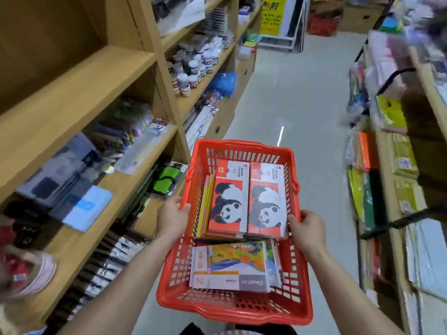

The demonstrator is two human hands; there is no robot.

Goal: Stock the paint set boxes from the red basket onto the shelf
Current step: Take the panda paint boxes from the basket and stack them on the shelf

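Observation:
I carry a red plastic basket (239, 147) in front of me, held by both side rims. My left hand (173, 217) grips the left rim and my right hand (308, 229) grips the right rim. Inside lie two red-and-white panda water colour boxes (228, 199) (267, 200) side by side on stacks, with thin yellow and pink boxes (205, 204) on edge at their left. Nearer me lies a paint set box with a colourful landscape cover (232, 264). The wooden shelf unit (79, 76) runs along my left.
The left shelves hold paint jars (191, 68), marker packs (123, 126), blue and grey packets (84, 209) and brush packs (106, 262). A rack of coloured paper (367, 192) lines the right. The aisle floor (297, 93) leads to a yellow sign (272, 15) and another red basket (323, 25).

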